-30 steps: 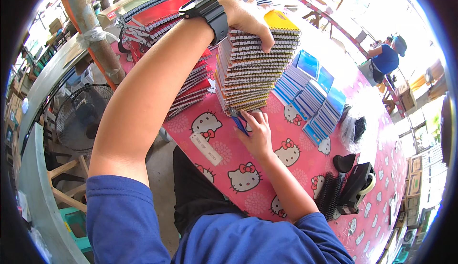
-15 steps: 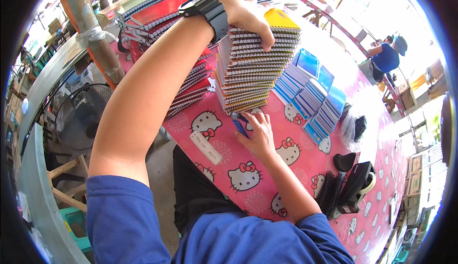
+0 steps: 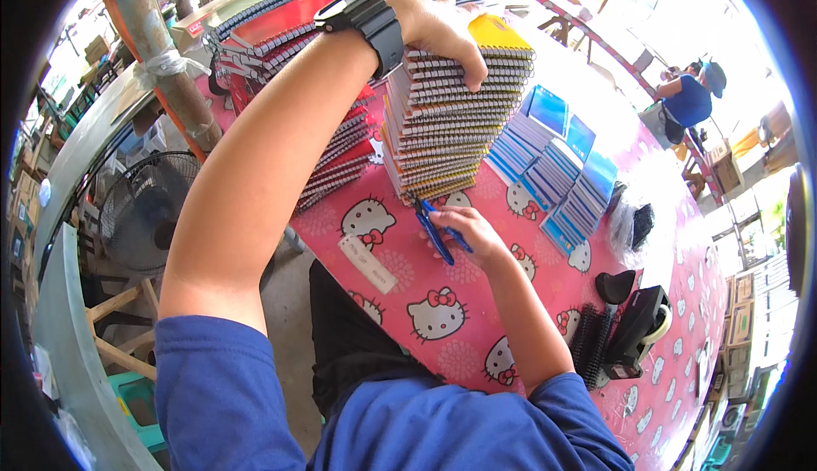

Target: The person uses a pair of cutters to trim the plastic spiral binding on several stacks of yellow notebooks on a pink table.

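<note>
head | upper centre: left grip (image 3: 438, 35) over the top of yellow notebook stack (image 3: 464, 122), thumb down its coiled edge | centre: right grip (image 3: 470, 229) holding blue-handled pliers (image 3: 437, 238), handles spread, nose near stack's lower corner | lower right: black tape dispenser (image 3: 634, 331) on pink tabletop (image 3: 464, 343)

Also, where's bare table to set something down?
Pink tabletop: near patch between white strip and right forearm; another between that forearm, blue booklets and black brush. Crowded: far side, yellow notebooks, pliers at their foot, close beside red notebooks; right, brush beside tape dispenser.
</note>
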Motion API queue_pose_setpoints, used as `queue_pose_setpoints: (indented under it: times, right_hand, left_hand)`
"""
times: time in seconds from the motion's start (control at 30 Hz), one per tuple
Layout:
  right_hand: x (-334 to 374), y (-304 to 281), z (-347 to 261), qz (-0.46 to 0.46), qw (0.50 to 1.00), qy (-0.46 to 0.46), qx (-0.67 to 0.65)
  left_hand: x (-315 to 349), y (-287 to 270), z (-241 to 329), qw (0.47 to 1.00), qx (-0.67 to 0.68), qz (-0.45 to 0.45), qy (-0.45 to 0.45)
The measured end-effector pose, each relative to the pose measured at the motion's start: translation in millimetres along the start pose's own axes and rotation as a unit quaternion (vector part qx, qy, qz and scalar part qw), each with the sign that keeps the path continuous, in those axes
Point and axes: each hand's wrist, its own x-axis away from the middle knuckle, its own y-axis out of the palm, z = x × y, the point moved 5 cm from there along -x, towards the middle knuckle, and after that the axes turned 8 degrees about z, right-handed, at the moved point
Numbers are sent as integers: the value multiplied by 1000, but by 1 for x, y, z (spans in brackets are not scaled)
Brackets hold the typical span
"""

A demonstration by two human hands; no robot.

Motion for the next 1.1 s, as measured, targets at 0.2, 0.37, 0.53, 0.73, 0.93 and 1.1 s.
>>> queue_pose_setpoints:
  times: [0.2,0.37,0.53,0.73,0.93,1.1]
  right_hand:
    - [28,18,-12,238,783,-366,444]
    - [23,24,-7,267,764,-362,462]
    - [12,10,-8,189,876,-277,346]
    - [-11,-12,-8,24,987,-58,146]
    - [23,17,-12,233,783,-339,467]
    - [21,15,-5,229,778,-347,470]
  left_hand:
    - [-3,1,-1,997,49,60,22]
    - [-2,-1,-1,997,28,66,23]
    - [-1,-1,1,998,40,39,25]
    - [-4,-3,4,999,8,41,18]
    - [-3,0,0,997,55,43,39]
    - [-1,0,0,1000,15,-1,7]
